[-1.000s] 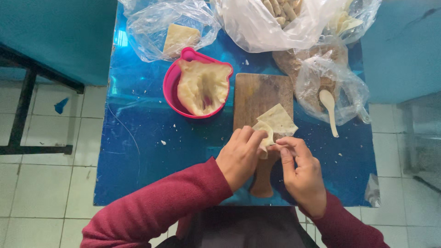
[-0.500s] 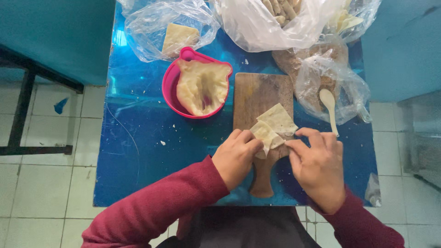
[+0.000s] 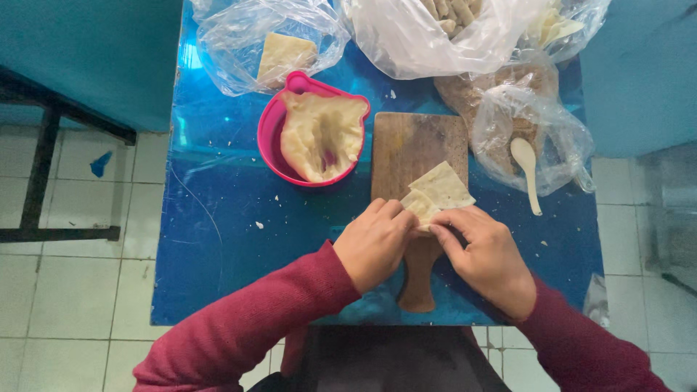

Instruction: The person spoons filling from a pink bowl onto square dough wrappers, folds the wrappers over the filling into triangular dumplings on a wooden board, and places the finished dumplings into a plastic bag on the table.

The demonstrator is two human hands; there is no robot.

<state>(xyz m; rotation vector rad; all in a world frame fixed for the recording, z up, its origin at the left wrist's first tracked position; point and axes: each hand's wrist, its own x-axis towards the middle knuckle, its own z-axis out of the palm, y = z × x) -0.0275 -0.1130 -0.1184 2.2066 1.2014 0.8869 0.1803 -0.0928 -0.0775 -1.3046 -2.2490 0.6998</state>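
Observation:
A pale, thin dough wrapper [image 3: 438, 192] lies partly folded on a wooden cutting board [image 3: 414, 145] on a blue table [image 3: 218, 239]. My left hand [image 3: 374, 243] pinches the wrapper's near left corner. My right hand [image 3: 486, 254] presses its fingertips on the wrapper's near edge from the right. Both hands meet at the fold, over the board's handle end. Whatever lies inside the fold is hidden.
A pink bowl [image 3: 272, 138] of pale dough [image 3: 319, 134] sits left of the board. Clear plastic bags [image 3: 268, 43] with wrappers and rolled pieces line the far edge. A white spoon [image 3: 526, 170] rests on a bag of brown filling [image 3: 523, 123] at right. Tiled floor lies to the left.
My right hand has moved back in from the wrapper's right side and now presses its near edge next to my left hand. The wrapper's near corner is folded further over.

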